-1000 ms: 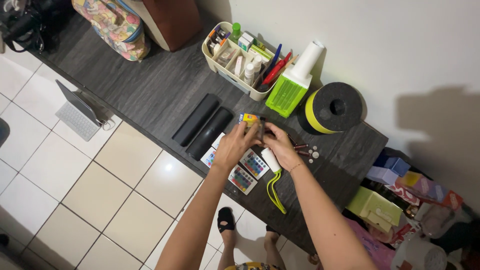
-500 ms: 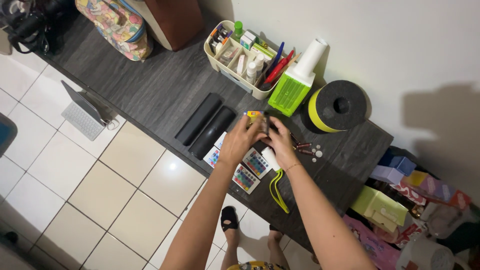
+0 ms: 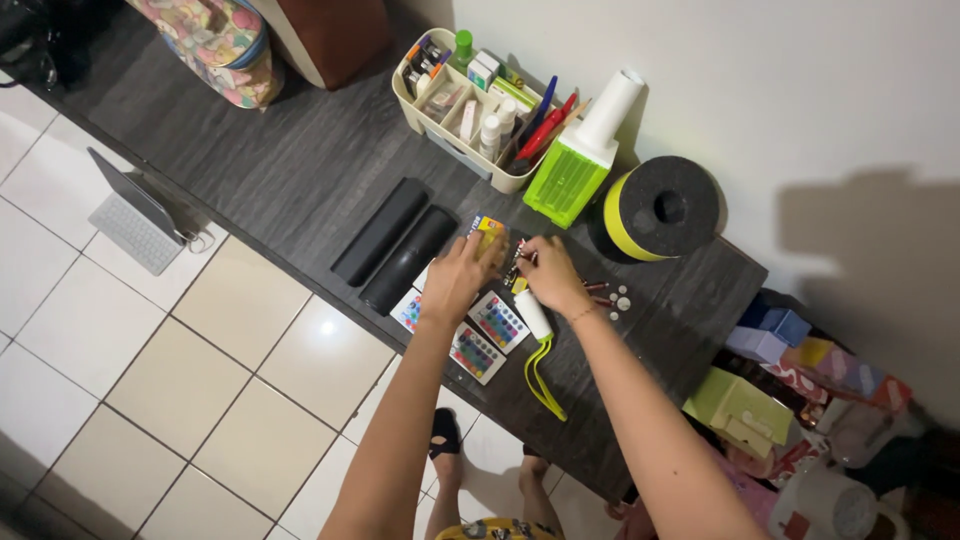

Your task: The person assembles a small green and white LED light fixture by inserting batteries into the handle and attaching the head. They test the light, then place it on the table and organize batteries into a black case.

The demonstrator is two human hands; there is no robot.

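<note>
Bench: dark wood-grain, against white wall
On it: 2 black cylinders, cream organiser, foam roll, 3 button cards

Small yellow packet: partly covered by the left hand, its print too small to tell. Tiny dark items beneath the right hand: mostly hidden, kind unclear. Floral fabric bag and brown wooden piece: cut off by the top edge.

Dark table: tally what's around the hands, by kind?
On the dark table:
Black cylinders: 2
Flat colour-button pads: 3
Black-and-yellow roll: 1
Cream caddy: 1
Total: 7
The left hand holds a small yellow item; the right hand is beside it.
</note>
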